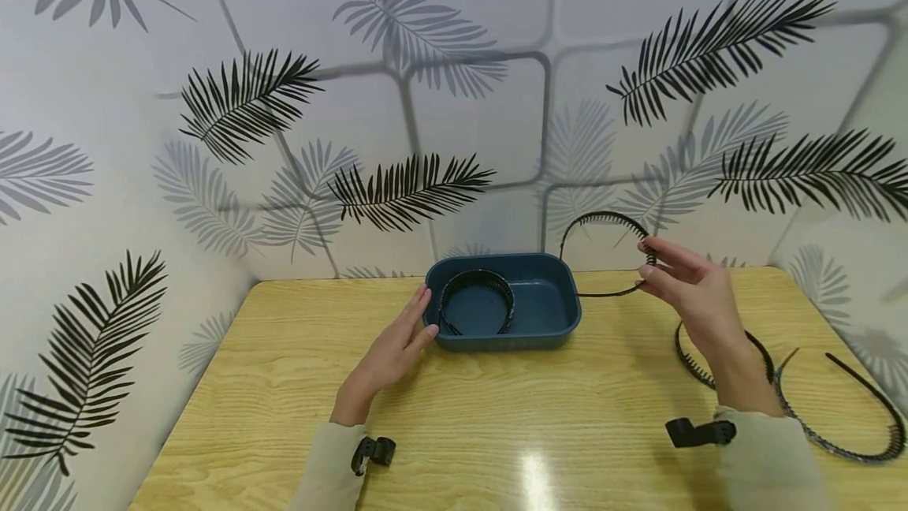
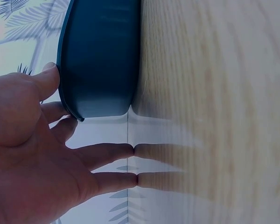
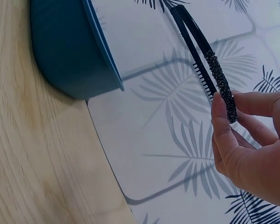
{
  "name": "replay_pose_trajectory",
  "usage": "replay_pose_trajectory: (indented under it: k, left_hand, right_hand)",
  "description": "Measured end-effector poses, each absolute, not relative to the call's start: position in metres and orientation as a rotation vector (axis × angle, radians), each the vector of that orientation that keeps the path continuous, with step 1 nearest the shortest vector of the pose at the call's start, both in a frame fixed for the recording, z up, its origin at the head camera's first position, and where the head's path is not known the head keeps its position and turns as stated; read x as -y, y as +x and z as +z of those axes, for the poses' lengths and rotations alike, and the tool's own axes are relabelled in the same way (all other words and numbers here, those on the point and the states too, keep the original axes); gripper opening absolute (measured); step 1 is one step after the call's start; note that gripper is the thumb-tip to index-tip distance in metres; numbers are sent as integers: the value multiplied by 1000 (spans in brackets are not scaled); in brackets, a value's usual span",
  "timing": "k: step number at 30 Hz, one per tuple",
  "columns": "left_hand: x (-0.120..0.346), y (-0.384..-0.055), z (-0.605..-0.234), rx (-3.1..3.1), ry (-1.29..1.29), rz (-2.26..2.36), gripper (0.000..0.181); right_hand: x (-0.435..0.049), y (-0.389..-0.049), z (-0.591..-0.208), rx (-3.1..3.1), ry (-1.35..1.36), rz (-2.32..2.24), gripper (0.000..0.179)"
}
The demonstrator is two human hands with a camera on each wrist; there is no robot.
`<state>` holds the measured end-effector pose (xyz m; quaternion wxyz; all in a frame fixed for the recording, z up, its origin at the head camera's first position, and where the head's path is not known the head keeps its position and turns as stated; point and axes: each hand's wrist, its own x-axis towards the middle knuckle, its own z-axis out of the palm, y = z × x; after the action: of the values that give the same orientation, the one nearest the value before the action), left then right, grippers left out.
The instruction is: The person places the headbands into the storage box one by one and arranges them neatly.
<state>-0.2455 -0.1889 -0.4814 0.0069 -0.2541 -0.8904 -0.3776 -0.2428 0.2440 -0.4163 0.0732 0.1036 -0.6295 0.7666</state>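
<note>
At the left end of a dark blue bin [image 1: 504,343], my left hand [image 1: 392,352] rests with its fingers extended. The left wrist view shows the thumb [image 2: 47,80] against the bin's rim and two fingertips down on the table. Between thumb and fingers, my right hand [image 1: 698,302] pinches a black toothed headband [image 1: 603,214], raised just right of the bin. Sparkly stones cover part of this headband [image 3: 217,67] in the right wrist view. Inside the bin's left half lie dark headbands [image 1: 477,277], nested together so their number is unclear.
Two more headbands lie on the wooden table [image 1: 496,424] at the right: a black toothed one [image 1: 764,357] partly behind my right forearm, and a second, wider-open headband [image 1: 868,458] beyond it. A leaf-patterned wall [image 1: 482,132] rises right behind the bin.
</note>
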Motion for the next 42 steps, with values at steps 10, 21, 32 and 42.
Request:
replay_pose_trajectory:
  k: [10,21,32,42]
  left_hand:
    - [190,-244,-482,2775,-804,-1200,61]
    - [191,-245,-483,2792,-801,-1179,61]
    - [190,-245,-480,2795,-797,-1164,61]
    - [188,-244,-477,2777,-808,-1184,60]
  right_hand:
    - [-214,-248,-420,1901,325,2308,53]
    - [-188,-253,-423,1883,310,2358,53]
    - [-162,-261,-430,1840,283,2420,52]
    - [-138,-269,-443,1893,219,2419,52]
